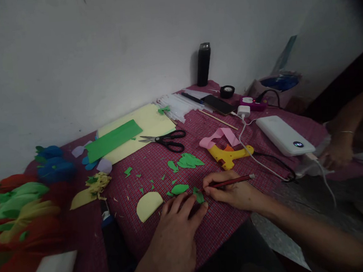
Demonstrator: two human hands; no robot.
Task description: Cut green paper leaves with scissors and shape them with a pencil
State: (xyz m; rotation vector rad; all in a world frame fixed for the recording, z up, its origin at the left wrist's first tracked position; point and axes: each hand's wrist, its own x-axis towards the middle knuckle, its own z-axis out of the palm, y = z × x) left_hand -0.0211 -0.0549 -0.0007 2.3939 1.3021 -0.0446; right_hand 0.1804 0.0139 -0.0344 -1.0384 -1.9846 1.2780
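Observation:
My right hand (232, 193) grips a red pencil (236, 180), its tip end hidden by my fingers above a small green paper piece (198, 195). Beside it my left hand (177, 233) lies on the cloth with fingers apart, the fingertips at that paper's edge. A green leaf-shaped cutout (180, 189) rests just beyond the left fingertips. More green leaf cutouts (188, 160) are piled farther back. To the left of my left hand is a pale yellow rounded paper piece (149, 205). Black-handled scissors (166, 140) lie spread on the paper sheets.
A yellow glue gun (229, 155) with pink ribbon (219, 136) lies right of centre, near a white power bank (285, 135) and cables. A black bottle (204, 64) stands by the wall. Colourful paper flowers (25, 209) crowd the left. Another person's hand (338, 152) is at right.

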